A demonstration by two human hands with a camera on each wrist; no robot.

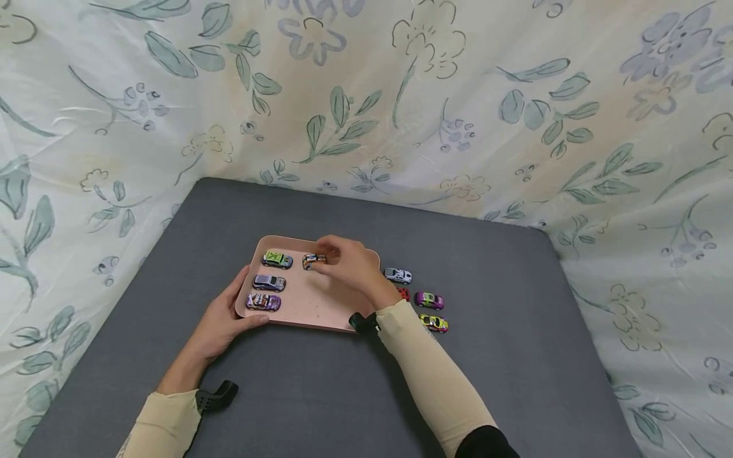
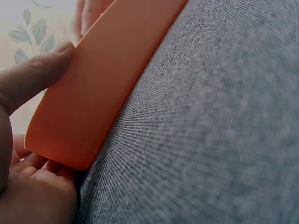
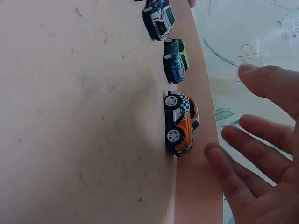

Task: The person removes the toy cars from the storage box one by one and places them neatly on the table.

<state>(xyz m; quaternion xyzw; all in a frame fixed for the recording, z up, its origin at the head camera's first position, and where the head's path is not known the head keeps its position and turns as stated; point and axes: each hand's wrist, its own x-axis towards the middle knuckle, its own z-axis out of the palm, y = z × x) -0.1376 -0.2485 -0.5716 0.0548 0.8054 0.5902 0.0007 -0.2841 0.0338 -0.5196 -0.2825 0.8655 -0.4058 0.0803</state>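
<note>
Orange car (image 3: 186, 125) in tray (image 3: 93, 126); right fingers (image 3: 254, 149) near

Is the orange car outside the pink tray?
No, the orange car is inside the pink tray, next to the green car.

A pale cloth (image 1: 366, 63) printed with flowers and green leaves hangs behind and beside the dark gray tabletop (image 1: 515, 356).
</note>
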